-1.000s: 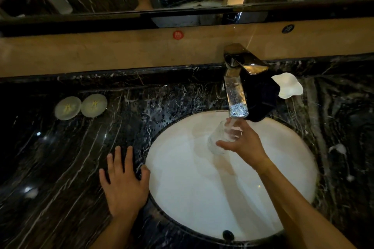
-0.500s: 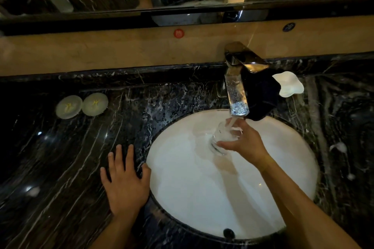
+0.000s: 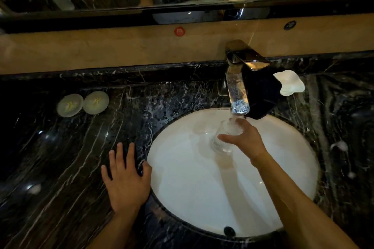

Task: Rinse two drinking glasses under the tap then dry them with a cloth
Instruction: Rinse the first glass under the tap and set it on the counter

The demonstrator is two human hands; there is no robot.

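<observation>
My right hand (image 3: 245, 137) holds a clear drinking glass (image 3: 221, 139) over the white oval basin (image 3: 182, 184), right under the spout of the chrome tap (image 3: 238, 87). Water runs from the spout into the glass. The glass is tilted, its base toward the lower left. My left hand (image 3: 126, 180) lies flat on the black marble counter (image 3: 70, 168), fingers spread, thumb at the basin's left rim. A dark cloth (image 3: 263, 97) lies bunched behind the tap to its right. No second glass shows in this view.
Two round pale coasters (image 3: 83, 103) sit on the counter at the far left. A white flower-shaped dish (image 3: 289, 83) rests right of the cloth. A beige ledge and a mirror run along the back. Foam spots dot the counter at right.
The glass has tipped a little and shifted slightly under the stream. My left hand stays flat on the counter in the same spot.
</observation>
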